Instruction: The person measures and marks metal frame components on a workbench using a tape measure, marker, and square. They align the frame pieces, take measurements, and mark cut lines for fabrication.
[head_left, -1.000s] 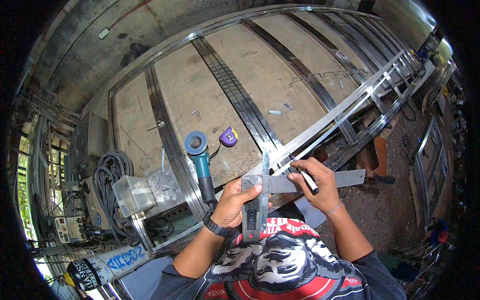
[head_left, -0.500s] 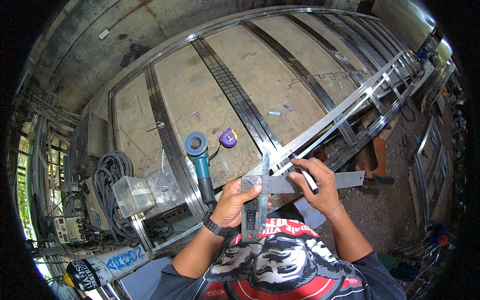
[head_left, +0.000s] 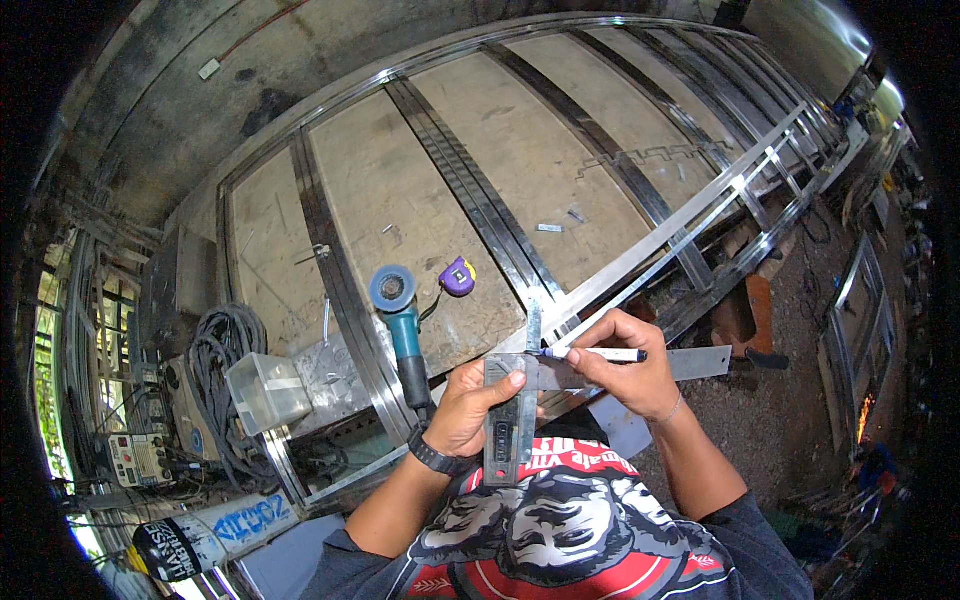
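My left hand (head_left: 465,405) is closed on a metal try square (head_left: 697,364), its thumb pressing near the corner where stock and blade meet. A narrow metal strip (head_left: 534,312) crosses the square at that corner, and the left fingers reach beneath it. Between the fingertips of my right hand (head_left: 635,370) is a white marker pen (head_left: 618,354), lying nearly level above the blade. Its dark tip points left and meets the strip along the square's upper edge.
An angle grinder (head_left: 403,340) and a purple tape measure (head_left: 458,278) lie on the large metal frame (head_left: 440,130). At left are a clear plastic bin (head_left: 265,390), coiled cables (head_left: 222,370) and a gas cylinder (head_left: 215,535). Sparks (head_left: 864,415) show at far right.
My right hand has turned the marker from steeply slanted to nearly level and brought its tip down onto the strip. The left hand and square stay put. Sparks have appeared at far right.
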